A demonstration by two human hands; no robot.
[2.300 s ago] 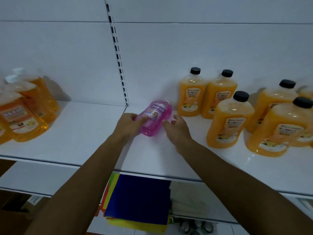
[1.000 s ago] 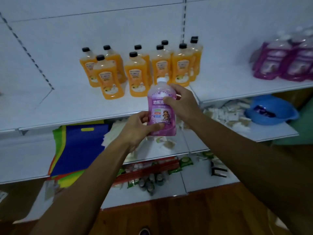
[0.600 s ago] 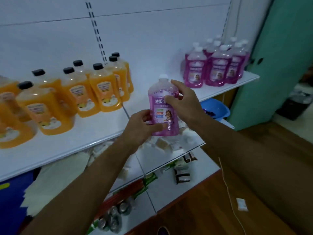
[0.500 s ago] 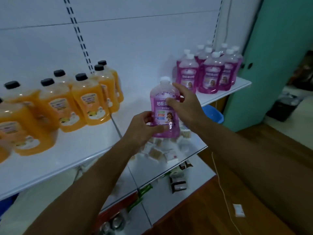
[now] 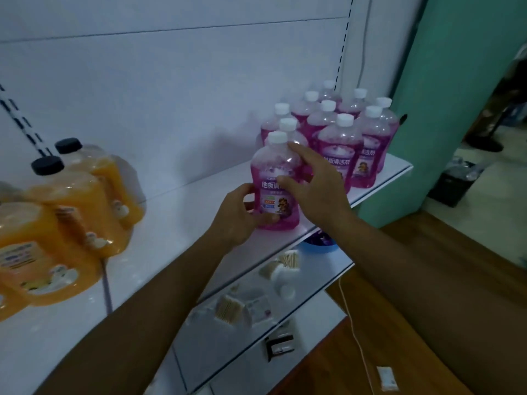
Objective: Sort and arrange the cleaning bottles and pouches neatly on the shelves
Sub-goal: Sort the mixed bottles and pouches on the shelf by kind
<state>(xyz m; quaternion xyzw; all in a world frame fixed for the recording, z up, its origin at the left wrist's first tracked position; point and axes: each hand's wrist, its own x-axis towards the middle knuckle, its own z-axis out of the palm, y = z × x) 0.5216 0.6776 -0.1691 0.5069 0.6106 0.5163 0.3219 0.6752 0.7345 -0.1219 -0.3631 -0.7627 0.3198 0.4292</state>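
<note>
Just left of the purple bottle group (image 5: 342,132), both hands grasp an upright purple bottle (image 5: 275,183): left hand (image 5: 236,218) low, right hand (image 5: 310,186) high.

a small shop: white slotted retail shelves (image 5: 199,195) stocked with rows of identical pink cleaner bottles (image 5: 342,143) and orange bottles (image 5: 71,212), packaged goods (image 5: 231,309) on lower shelves.

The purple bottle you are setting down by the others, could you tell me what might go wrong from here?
1. The purple bottle stands near the shelf front edge; a push from the left hand could tip it off.
2. The right hand reaches beside the purple group and may topple it.
</note>
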